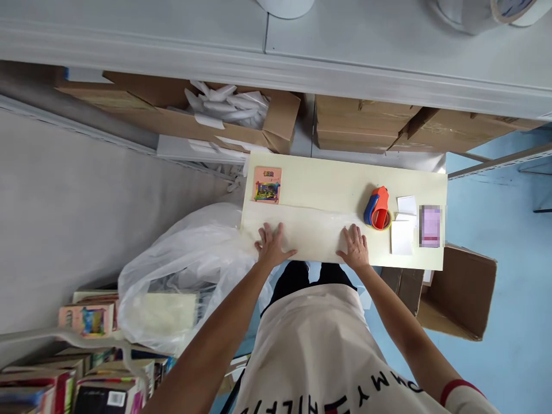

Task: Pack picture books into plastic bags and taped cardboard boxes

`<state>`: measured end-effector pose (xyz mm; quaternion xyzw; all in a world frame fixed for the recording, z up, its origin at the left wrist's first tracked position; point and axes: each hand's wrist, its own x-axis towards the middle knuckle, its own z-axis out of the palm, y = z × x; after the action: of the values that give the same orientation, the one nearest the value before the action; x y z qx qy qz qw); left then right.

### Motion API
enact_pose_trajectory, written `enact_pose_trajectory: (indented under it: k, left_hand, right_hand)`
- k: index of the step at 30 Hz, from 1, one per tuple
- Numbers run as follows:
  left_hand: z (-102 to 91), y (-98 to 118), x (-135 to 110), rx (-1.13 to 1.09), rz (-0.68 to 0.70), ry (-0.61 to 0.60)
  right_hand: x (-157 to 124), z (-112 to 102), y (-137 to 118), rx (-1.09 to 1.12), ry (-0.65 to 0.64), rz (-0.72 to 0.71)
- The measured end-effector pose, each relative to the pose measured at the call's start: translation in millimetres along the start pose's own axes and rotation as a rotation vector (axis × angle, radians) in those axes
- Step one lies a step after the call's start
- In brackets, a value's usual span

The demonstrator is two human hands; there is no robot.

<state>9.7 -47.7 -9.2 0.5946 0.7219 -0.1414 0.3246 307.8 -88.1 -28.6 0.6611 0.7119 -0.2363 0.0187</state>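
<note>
Both my hands lie flat on a clear plastic sheet (308, 227) spread over the near half of a pale yellow table (332, 178). My left hand (271, 244) presses the sheet near the table's left end, fingers spread and open. My right hand (354, 246) presses it further right, fingers also stretched out. An orange and blue tape dispenser (377, 209) stands just beyond my right hand. A small colourful book (267, 184) lies at the table's far left corner.
White paper slips (402, 229) lie right of the dispenser. A large clear plastic bag (185, 270) bulges left of the table, with stacked books (81, 356) below it. Open cardboard boxes (181, 109) sit under a grey shelf; another box (461, 299) stands at right.
</note>
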Motion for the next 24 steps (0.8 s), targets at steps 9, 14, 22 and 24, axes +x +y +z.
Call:
enact_pose_trajectory:
  k: [9, 14, 22, 24]
  left_hand:
    - [3.4, -20, -5, -0.129, 0.089, 0.118]
    - [-19.0, -42, 19, -0.300, 0.197, 0.327]
    - [-95.0, -71, 110, -0.496, 0.163, 0.338]
    - [-103.8, -72, 127, -0.558, 0.124, 0.263]
  right_hand:
    - [-5, 8, 1, 0.063, 0.160, -0.050]
    - [21, 0, -53, 0.233, 0.239, -0.087]
    - [135, 2, -169, 0.671, 0.120, 0.048]
    - [158, 7, -185, 0.810, 0.059, 0.152]
